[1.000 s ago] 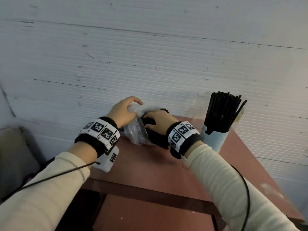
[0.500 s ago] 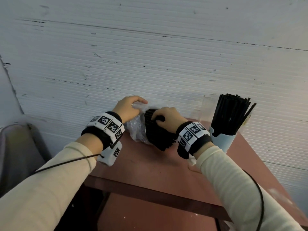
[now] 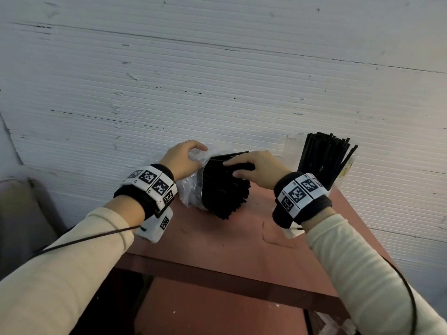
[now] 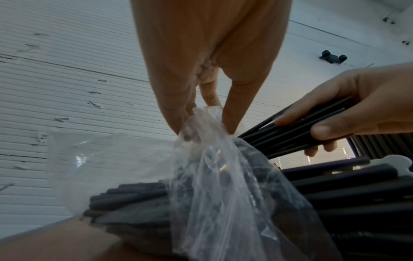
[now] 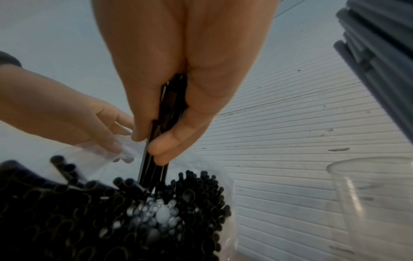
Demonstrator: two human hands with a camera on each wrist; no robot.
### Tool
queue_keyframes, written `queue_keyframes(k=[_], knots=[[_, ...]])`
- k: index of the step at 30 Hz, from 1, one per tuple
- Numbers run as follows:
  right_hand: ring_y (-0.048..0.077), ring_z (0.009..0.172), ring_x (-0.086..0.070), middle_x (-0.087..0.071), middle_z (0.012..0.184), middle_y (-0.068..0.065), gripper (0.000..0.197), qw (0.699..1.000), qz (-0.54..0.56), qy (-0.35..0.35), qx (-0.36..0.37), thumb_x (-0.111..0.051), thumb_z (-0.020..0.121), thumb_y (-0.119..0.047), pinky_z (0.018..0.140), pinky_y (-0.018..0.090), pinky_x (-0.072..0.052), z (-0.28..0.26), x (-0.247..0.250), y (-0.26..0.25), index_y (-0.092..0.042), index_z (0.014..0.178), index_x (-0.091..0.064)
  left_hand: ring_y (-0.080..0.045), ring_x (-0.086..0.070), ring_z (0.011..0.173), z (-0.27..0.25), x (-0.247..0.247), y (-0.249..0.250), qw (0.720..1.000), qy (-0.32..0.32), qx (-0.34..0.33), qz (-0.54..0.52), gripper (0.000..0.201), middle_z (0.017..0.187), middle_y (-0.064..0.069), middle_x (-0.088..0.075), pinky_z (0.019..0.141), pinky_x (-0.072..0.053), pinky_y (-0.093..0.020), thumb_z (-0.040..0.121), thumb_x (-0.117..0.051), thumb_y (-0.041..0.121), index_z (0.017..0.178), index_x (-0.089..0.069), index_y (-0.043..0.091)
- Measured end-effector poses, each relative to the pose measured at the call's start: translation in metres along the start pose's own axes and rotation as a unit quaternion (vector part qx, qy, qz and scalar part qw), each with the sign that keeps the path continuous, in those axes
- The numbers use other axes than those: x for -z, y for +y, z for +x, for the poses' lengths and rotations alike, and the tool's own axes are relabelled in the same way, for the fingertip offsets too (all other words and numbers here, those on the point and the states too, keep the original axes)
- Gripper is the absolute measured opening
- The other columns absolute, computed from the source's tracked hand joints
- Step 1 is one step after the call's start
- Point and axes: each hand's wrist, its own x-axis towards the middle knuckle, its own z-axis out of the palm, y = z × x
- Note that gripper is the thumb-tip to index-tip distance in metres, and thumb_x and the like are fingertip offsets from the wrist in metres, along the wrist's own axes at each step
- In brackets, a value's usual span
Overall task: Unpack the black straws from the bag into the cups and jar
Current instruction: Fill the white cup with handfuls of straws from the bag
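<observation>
Right hand (image 3: 258,169) grips a small bunch of straws (image 4: 297,128) at the bag's mouth; left hand (image 3: 182,159) pinches the bag (image 4: 223,185) there, on the table (image 3: 229,240). Roughly a part is done: one cup (image 3: 324,163) at the right already stands full of straws, a clear cup (image 5: 375,197) beside it looks empty, and most straws remain bagged. No jar can be told apart.

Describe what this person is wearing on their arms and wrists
Both arms wear long cream sleeves. Each wrist has a black band carrying white blocks printed with black square tag markings, on the left wrist and the right wrist. A white camera box hangs under the left band. Thin black cables trail back along both sleeves. The hands are bare.
</observation>
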Motion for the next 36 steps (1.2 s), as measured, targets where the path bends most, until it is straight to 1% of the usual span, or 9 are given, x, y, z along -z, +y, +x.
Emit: queue_keyframes(k=[4,10,14,17,22,26,30,32,36], knots=[[0.014,0.110,-0.054,-0.062,0.123,0.001,0.042,0.999,0.013,0.039,0.002,-0.065,0.090,-0.020,0.093,0.025,-0.039,0.006,-0.012,0.000,-0.030,0.130,-0.055,-0.013,-0.054,0.106,-0.001,0.002,0.002,1.000,-0.008,0.001,-0.001,0.037,0.134,-0.004,-0.057,0.084,-0.040,-0.025,0.085,-0.066,0.009,0.117,-0.062,0.027],[0.013,0.093,-0.050,-0.055,0.103,-0.001,0.026,0.993,0.026,0.114,-0.013,-0.063,0.091,-0.019,0.083,0.020,-0.036,0.011,-0.019,-0.004,-0.017,0.117,-0.060,-0.019,-0.050,0.125,-0.001,0.006,0.001,1.000,-0.012,0.000,0.008,0.039,0.138,-0.004,-0.055,0.089,-0.038,-0.025,0.085,-0.067,0.008,0.119,-0.062,0.026],[0.012,0.091,-0.052,-0.061,0.101,0.002,0.020,0.992,0.024,0.124,0.000,-0.064,0.090,-0.016,0.075,0.001,-0.032,0.011,-0.019,-0.001,-0.015,0.109,-0.066,-0.019,-0.050,0.125,0.000,0.005,-0.001,1.000,-0.010,-0.010,0.015,0.039,0.137,-0.003,-0.055,0.089,-0.039,-0.025,0.085,-0.067,0.009,0.120,-0.061,0.025],[0.012,0.093,-0.055,-0.063,0.103,0.002,0.021,0.991,0.028,0.129,0.006,-0.065,0.089,-0.016,0.077,-0.003,-0.031,0.007,-0.014,0.002,-0.015,0.110,-0.067,-0.020,-0.050,0.125,0.001,0.003,-0.001,0.999,0.001,-0.019,0.048,0.046,0.136,-0.003,-0.054,0.092,-0.040,-0.026,0.083,-0.069,0.011,0.125,-0.057,0.025],[0.015,0.094,-0.061,-0.065,0.105,0.002,0.021,0.992,0.031,0.120,0.010,-0.066,0.090,-0.016,0.077,0.000,-0.036,-0.003,-0.001,0.001,-0.017,0.111,-0.068,-0.018,-0.034,0.138,-0.003,-0.009,0.023,0.980,-0.020,-0.141,0.137,0.079,0.150,-0.003,-0.036,0.110,-0.027,-0.026,0.074,-0.081,0.023,0.142,-0.042,0.017],[0.014,0.099,-0.059,-0.065,0.106,0.003,0.023,0.995,0.016,0.103,0.009,-0.066,0.090,-0.018,0.083,0.012,-0.041,-0.014,0.011,-0.008,-0.018,0.112,-0.068,-0.014,-0.048,0.123,0.004,-0.024,0.047,0.962,-0.105,-0.170,0.185,0.074,0.137,0.005,-0.048,0.098,-0.036,-0.026,0.074,-0.080,0.030,0.139,-0.044,0.023],[0.013,0.099,-0.059,-0.065,0.107,0.001,0.024,0.995,0.018,0.101,0.017,-0.066,0.090,-0.018,0.091,0.023,-0.046,-0.035,0.028,-0.020,-0.018,0.114,-0.067,-0.018,-0.063,0.092,0.008,-0.038,0.066,0.954,-0.121,-0.200,0.190,0.034,0.097,0.003,-0.065,0.078,-0.045,-0.028,0.081,-0.074,0.029,0.111,-0.061,0.020],[0.009,0.102,-0.058,-0.065,0.109,-0.003,0.030,0.994,0.009,0.108,0.029,-0.066,0.091,-0.024,0.094,0.027,-0.046,-0.048,0.041,-0.025,-0.024,0.120,-0.063,-0.012,-0.059,0.073,0.006,-0.041,0.074,0.958,-0.108,-0.206,0.164,0.014,0.079,0.006,-0.062,0.063,-0.040,-0.018,0.088,-0.067,0.032,0.095,-0.063,0.020],[0.007,0.101,-0.065,-0.061,0.118,-0.009,0.044,0.982,0.086,0.160,0.049,-0.066,0.090,-0.035,0.092,0.029,-0.053,-0.074,0.074,-0.043,-0.036,0.132,-0.052,-0.005,-0.048,0.053,-0.001,-0.043,0.094,0.978,-0.061,-0.199,0.018,0.029,0.062,0.007,-0.053,0.050,-0.035,-0.011,0.091,-0.063,0.035,0.068,-0.051,0.022]])
